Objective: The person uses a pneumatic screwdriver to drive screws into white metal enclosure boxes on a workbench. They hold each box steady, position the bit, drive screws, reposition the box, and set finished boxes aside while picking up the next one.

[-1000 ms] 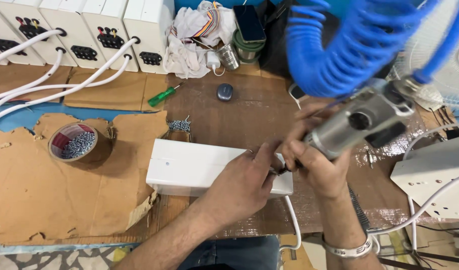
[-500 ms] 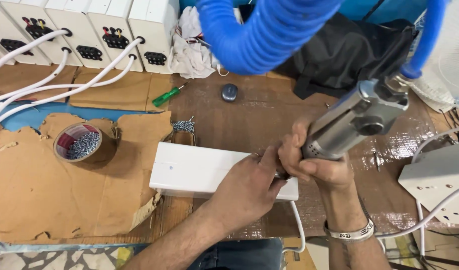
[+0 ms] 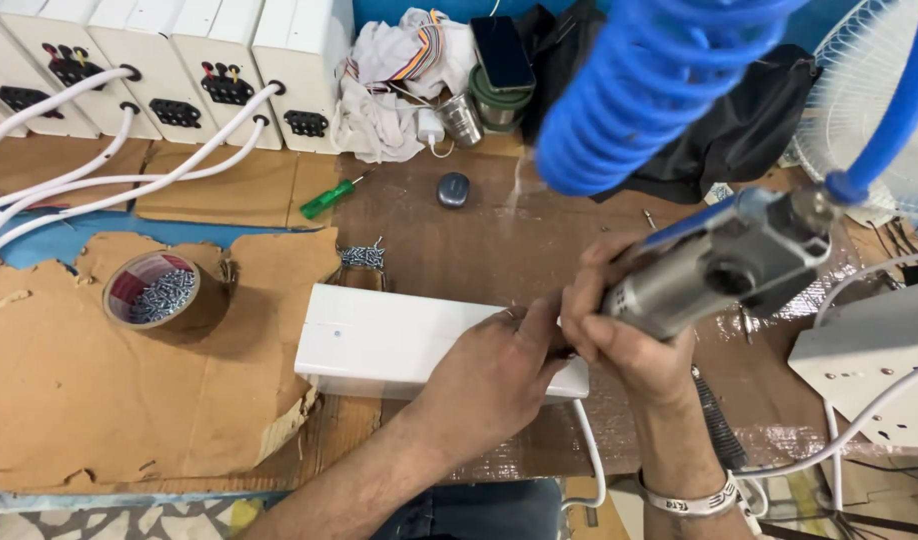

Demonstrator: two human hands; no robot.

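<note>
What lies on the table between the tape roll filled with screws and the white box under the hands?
In the head view, only torn brown cardboard lies between the tape roll and the white box; nothing else rests on that stretch.

Box (image 3: 379, 345) on surface (image 3: 459, 250) before me; tape roll (image 3: 154, 292) of screws left; screwdriver (image 3: 331, 197) behind; fan (image 3: 859, 100) far right.

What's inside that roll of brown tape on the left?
The tape roll is filled with a heap of small silver screws, lying loose in its hollow. What lies beneath the heap is covered, and the cardboard under the roll is hidden.
</note>
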